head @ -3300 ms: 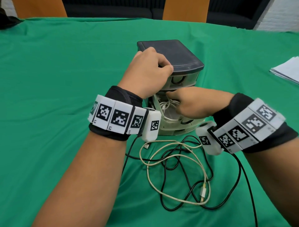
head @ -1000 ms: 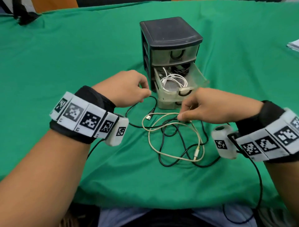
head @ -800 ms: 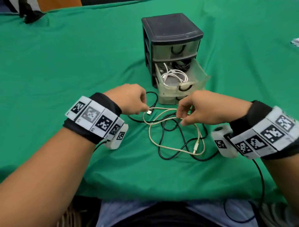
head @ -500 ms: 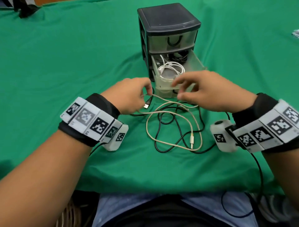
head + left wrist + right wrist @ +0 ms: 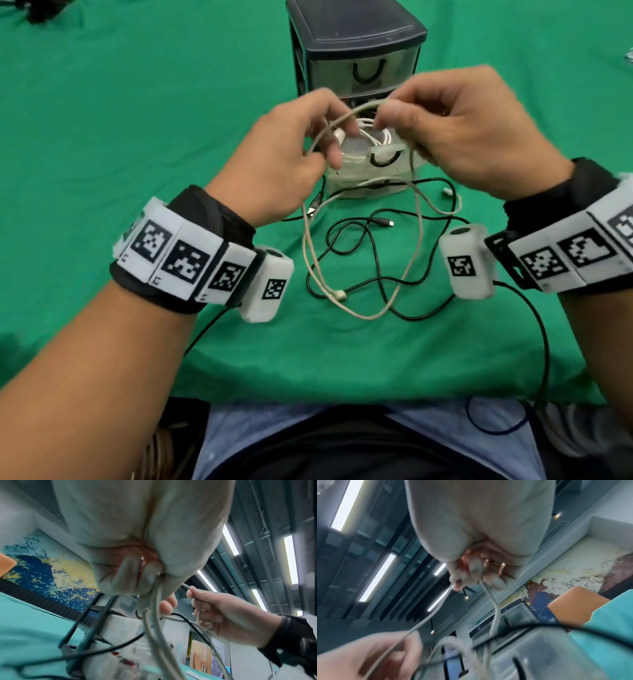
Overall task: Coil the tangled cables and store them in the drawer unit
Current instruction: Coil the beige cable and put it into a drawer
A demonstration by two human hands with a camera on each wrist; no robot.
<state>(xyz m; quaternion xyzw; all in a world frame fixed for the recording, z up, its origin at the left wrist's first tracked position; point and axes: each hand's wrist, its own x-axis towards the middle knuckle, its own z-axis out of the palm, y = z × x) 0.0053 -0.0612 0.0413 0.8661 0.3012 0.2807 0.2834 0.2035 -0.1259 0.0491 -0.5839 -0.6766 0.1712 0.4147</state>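
A beige cable [image 5: 416, 240] hangs in loops from both hands above the green cloth. My left hand [image 5: 291, 150] pinches one stretch of the beige cable [image 5: 154, 615]. My right hand [image 5: 455, 126] pinches the beige cable [image 5: 494, 605] a short way along. A black cable [image 5: 370, 253] lies tangled on the cloth under the loops. Behind the hands stands the black drawer unit [image 5: 352, 37]; its middle drawer [image 5: 383, 157] is pulled out and holds a coiled white cable [image 5: 370, 135].
The green cloth [image 5: 137, 102] covers the table, whose near edge runs just above my lap. Black leads from the wrist cameras trail off the front edge. A dark object [image 5: 44, 10] lies at the far left corner.
Both hands left the drawer, came down to the tangle, took hold of the beige cable and lifted it. The black cable stayed on the cloth.
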